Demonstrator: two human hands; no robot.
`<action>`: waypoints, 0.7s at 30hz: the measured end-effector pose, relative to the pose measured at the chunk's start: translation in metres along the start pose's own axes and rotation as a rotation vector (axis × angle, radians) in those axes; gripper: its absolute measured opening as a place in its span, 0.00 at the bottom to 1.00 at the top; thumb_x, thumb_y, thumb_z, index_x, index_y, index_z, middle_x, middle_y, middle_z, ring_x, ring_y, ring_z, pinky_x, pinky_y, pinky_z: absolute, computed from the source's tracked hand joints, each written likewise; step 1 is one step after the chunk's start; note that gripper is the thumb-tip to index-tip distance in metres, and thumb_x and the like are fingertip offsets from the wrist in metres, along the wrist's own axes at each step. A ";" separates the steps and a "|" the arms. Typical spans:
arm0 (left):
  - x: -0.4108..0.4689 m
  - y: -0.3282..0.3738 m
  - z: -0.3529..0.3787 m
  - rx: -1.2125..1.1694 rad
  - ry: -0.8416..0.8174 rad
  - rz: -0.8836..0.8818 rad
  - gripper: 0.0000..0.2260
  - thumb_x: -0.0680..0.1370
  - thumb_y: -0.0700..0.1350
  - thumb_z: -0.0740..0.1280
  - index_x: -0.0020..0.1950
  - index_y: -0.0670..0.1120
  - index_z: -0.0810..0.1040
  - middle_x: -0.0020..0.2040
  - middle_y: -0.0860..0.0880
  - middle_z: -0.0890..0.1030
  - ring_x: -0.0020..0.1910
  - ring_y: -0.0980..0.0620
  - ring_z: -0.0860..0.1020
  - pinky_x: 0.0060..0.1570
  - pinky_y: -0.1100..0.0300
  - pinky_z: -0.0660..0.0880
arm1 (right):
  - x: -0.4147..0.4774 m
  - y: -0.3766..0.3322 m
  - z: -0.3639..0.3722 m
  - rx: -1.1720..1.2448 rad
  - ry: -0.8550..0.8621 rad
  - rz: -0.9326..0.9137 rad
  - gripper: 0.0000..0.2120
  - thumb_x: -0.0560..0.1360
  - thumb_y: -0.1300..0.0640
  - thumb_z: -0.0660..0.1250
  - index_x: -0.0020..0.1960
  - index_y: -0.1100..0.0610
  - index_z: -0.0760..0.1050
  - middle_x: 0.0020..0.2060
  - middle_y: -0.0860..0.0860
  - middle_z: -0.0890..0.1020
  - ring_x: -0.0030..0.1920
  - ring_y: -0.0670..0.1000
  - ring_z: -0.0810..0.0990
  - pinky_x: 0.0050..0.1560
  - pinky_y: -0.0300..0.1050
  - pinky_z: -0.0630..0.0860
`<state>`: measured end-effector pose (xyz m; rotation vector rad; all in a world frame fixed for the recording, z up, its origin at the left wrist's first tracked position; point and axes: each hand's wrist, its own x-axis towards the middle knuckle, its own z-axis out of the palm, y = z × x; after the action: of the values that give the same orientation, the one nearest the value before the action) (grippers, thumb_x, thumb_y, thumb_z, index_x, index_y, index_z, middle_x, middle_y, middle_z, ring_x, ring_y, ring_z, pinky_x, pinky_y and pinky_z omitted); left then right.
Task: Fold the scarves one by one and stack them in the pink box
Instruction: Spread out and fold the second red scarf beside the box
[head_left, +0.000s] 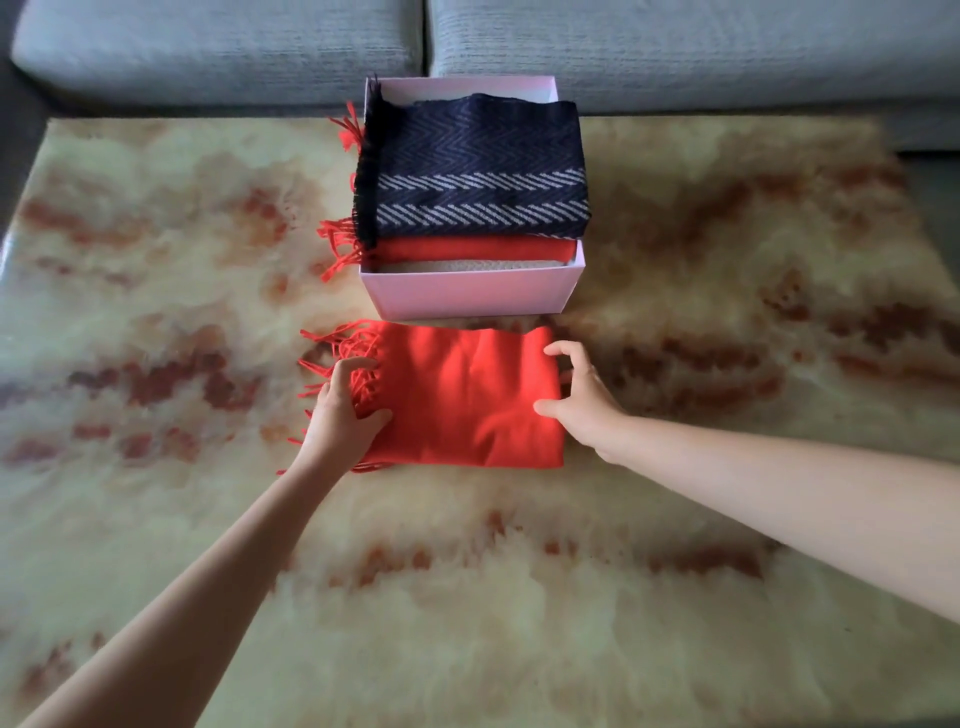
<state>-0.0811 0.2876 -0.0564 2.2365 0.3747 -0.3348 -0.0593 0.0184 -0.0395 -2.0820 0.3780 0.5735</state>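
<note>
Head view: red scarf (467, 395) between left grip (340, 410) and right grip (582, 400); each pinching one end

I'm counting four scarves and one pink box (467, 296).
Two are showing red, the near red scarf (467, 395) and the boxed red scarf (467, 248), plus one navy scarf (478, 171), one cream scarf (467, 266).

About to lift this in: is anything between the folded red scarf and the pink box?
Nothing visible. The folded red scarf lies just before the open pink box, only table between. The navy scarf already tops the stack, above the rim.
</note>
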 end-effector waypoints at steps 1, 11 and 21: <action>0.000 -0.002 0.000 -0.005 -0.014 0.003 0.27 0.70 0.37 0.72 0.66 0.52 0.68 0.62 0.43 0.73 0.58 0.43 0.73 0.53 0.56 0.68 | 0.001 0.001 -0.002 -0.018 -0.004 -0.002 0.27 0.70 0.65 0.70 0.62 0.46 0.65 0.56 0.56 0.72 0.49 0.54 0.74 0.50 0.47 0.73; -0.007 -0.007 -0.017 -0.435 -0.258 -0.041 0.24 0.76 0.31 0.65 0.58 0.61 0.76 0.63 0.49 0.75 0.61 0.52 0.72 0.65 0.50 0.70 | 0.007 -0.002 -0.011 0.010 -0.110 -0.048 0.24 0.71 0.67 0.68 0.62 0.47 0.69 0.53 0.53 0.78 0.50 0.54 0.77 0.52 0.48 0.76; 0.006 0.006 -0.018 -0.583 -0.433 -0.223 0.27 0.75 0.32 0.66 0.69 0.53 0.70 0.65 0.47 0.74 0.57 0.52 0.77 0.50 0.63 0.79 | 0.017 0.001 -0.023 0.157 -0.308 0.083 0.31 0.71 0.70 0.69 0.69 0.48 0.70 0.68 0.52 0.72 0.63 0.48 0.71 0.63 0.41 0.70</action>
<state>-0.0719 0.2990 -0.0433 1.5069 0.4222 -0.7121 -0.0398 -0.0023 -0.0386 -1.7995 0.3196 0.8719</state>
